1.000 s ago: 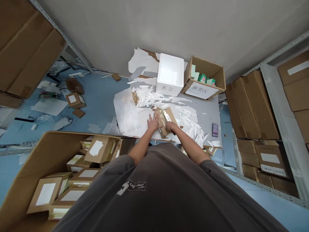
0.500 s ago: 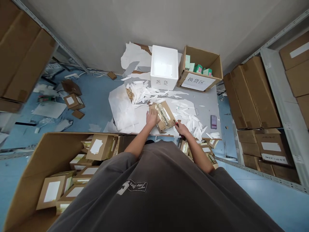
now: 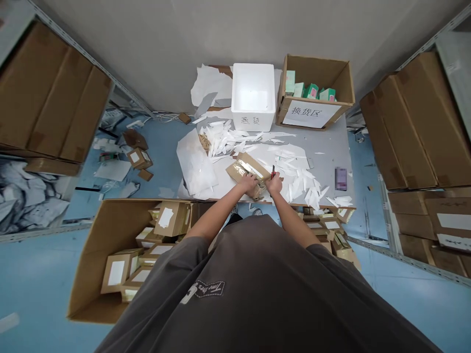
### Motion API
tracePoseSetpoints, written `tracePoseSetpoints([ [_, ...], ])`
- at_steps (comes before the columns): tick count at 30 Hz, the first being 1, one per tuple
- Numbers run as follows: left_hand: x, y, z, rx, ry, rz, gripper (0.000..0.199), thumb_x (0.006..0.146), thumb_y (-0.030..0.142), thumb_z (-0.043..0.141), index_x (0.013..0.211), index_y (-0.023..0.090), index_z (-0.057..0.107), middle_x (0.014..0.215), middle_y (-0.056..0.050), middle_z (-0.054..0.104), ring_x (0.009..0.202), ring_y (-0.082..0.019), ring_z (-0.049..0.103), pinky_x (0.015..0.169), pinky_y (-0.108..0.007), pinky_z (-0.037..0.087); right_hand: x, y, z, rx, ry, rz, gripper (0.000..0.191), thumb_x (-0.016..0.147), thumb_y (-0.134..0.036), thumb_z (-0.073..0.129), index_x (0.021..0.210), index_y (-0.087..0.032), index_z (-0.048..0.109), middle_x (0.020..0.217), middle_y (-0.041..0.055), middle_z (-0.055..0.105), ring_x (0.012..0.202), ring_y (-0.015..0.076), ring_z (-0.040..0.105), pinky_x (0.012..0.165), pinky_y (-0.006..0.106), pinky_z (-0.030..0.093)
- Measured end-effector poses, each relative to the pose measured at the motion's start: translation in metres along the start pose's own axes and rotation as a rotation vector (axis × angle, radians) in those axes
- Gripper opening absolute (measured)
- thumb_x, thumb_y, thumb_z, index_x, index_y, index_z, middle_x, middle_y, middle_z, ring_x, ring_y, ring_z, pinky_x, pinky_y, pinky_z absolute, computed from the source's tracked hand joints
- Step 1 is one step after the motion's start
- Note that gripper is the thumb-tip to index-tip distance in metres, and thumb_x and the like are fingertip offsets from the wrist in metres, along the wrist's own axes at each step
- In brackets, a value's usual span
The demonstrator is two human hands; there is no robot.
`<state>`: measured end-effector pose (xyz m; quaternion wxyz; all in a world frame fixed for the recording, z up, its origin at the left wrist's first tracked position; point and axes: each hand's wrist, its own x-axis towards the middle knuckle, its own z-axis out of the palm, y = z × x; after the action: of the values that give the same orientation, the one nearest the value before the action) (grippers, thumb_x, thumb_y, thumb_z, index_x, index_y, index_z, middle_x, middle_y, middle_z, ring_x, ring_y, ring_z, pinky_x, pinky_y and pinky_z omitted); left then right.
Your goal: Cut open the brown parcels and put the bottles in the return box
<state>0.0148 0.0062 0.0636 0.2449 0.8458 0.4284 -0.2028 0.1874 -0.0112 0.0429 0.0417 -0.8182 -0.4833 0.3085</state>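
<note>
A taped brown cardboard box (image 3: 241,168) lies tilted on the table near its front edge. On the box's near part rests my left hand (image 3: 249,183), its fingers bent over the tape and flap. My right hand (image 3: 274,184) is closed round a red and black cutter (image 3: 273,172) at the box's right side, with the tool's tip pointing up and away from me. Crumpled clear tape shows between the two hands.
White paper strips (image 3: 221,139) litter the table (image 3: 329,147). Behind them stand a white foam box (image 3: 253,117) and a carton with green boxes (image 3: 320,117). A phone (image 3: 341,178) lies right. A large carton of parcels (image 3: 86,264) is at lower left.
The view has shifted. My left hand has moved from the box's left side to its near part, closer to my right hand. The cutter now points upward, off the box's surface.
</note>
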Motion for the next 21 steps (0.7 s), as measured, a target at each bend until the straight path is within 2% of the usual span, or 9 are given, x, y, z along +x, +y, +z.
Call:
tracePoseSetpoints([
  [3,-0.015,0.004,0.012,-0.076,0.108,0.007,0.081,0.079,0.038,0.086,0.155,0.024,0.062,0.160,-0.019,0.054,0.155,-0.044,0.041,0.134,-0.060,0.026,0.016,-0.001,-0.004,-0.028,-0.034,-0.090,0.048,0.090,-0.023,0.070,0.132,-0.023,0.048,0.116,0.0131,0.077,0.112,0.0322,0.074,0.091,0.038,0.054],
  [6,-0.033,0.005,0.025,-0.111,0.226,-0.007,0.075,0.085,0.031,0.080,0.156,0.020,0.058,0.169,-0.020,0.045,0.163,-0.042,0.032,0.135,-0.056,0.028,0.026,0.003,-0.011,-0.001,-0.083,-0.201,0.049,0.087,-0.031,0.077,0.126,-0.025,0.049,0.114,0.0092,0.077,0.108,0.0305,0.073,0.089,0.035,0.053],
  [8,-0.039,0.005,0.029,-0.104,0.229,-0.028,0.081,0.083,0.031,0.083,0.159,0.022,0.055,0.179,-0.017,0.034,0.169,-0.041,0.024,0.135,-0.055,0.028,0.025,0.012,-0.020,0.068,-0.130,-0.275,0.048,0.089,-0.043,0.078,0.124,-0.026,0.049,0.111,0.0062,0.076,0.100,0.0271,0.073,0.085,0.032,0.054],
  [11,-0.037,0.004,0.027,-0.095,0.182,-0.051,0.087,0.079,0.030,0.087,0.159,0.026,0.054,0.184,-0.013,0.026,0.170,-0.039,0.023,0.136,-0.054,0.028,0.012,0.032,-0.034,0.140,-0.290,-0.349,0.037,0.107,-0.059,0.056,0.123,-0.026,0.052,0.096,0.0010,0.075,0.075,0.0211,0.071,0.076,0.029,0.054],
  [14,-0.030,0.004,0.021,-0.074,0.145,-0.067,0.083,0.076,0.023,0.088,0.154,0.027,0.058,0.183,-0.012,0.029,0.169,-0.037,0.030,0.134,-0.053,0.032,-0.007,0.045,-0.041,0.013,-0.492,-0.372,0.035,0.115,-0.054,0.040,0.117,-0.025,0.059,0.087,0.0012,0.075,0.061,0.0197,0.067,0.073,0.030,0.054],
  [16,-0.026,0.004,0.017,-0.061,0.130,-0.075,0.084,0.073,0.020,0.089,0.151,0.027,0.061,0.182,-0.012,0.031,0.168,-0.037,0.032,0.133,-0.053,0.035,-0.017,0.046,-0.040,-0.125,-0.523,-0.384,0.033,0.116,-0.047,0.041,0.113,-0.023,0.063,0.095,0.0057,0.078,0.071,0.0214,0.072,0.078,0.030,0.054],
  [19,-0.023,0.001,0.014,-0.064,0.111,-0.072,0.090,0.067,0.020,0.094,0.151,0.031,0.062,0.182,-0.009,0.033,0.167,-0.039,0.034,0.132,-0.054,0.037,-0.024,0.037,-0.034,-0.251,-0.447,-0.394,0.032,0.116,-0.040,0.043,0.113,-0.021,0.069,0.113,0.0119,0.080,0.100,0.0266,0.076,0.087,0.030,0.054],
  [21,-0.022,0.000,0.013,-0.068,0.099,-0.065,0.094,0.063,0.020,0.099,0.149,0.033,0.065,0.183,-0.008,0.032,0.166,-0.040,0.035,0.131,-0.053,0.039,-0.024,0.030,-0.033,-0.276,-0.422,-0.377,0.031,0.115,-0.038,0.045,0.117,-0.019,0.070,0.116,0.0142,0.080,0.107,0.0287,0.076,0.086,0.029,0.054],
])
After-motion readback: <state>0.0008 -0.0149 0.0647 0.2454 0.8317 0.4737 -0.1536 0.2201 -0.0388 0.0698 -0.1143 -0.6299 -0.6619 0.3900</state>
